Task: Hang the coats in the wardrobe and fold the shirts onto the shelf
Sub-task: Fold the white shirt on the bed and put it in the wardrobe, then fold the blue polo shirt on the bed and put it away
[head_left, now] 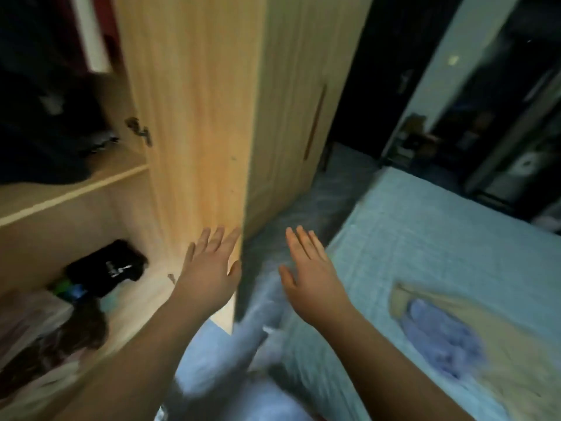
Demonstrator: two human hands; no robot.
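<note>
The left hand (209, 265) is flat with fingers straight, against the inside of the open wardrobe door (194, 117), holding nothing. The right hand (309, 268) is flat and spread too, in the air beside the bed (425, 238). A black shirt (106, 268) with white writing, too blurry to read, lies on the lower shelf (145, 299). Dark clothes (45, 132) sit on the upper shelf.

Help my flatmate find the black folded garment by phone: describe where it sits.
Look inside the open wardrobe, below the shelf. The black folded garment lies at the back of the lower compartment. White print marks it out from the brownish clothes in front.
</note>
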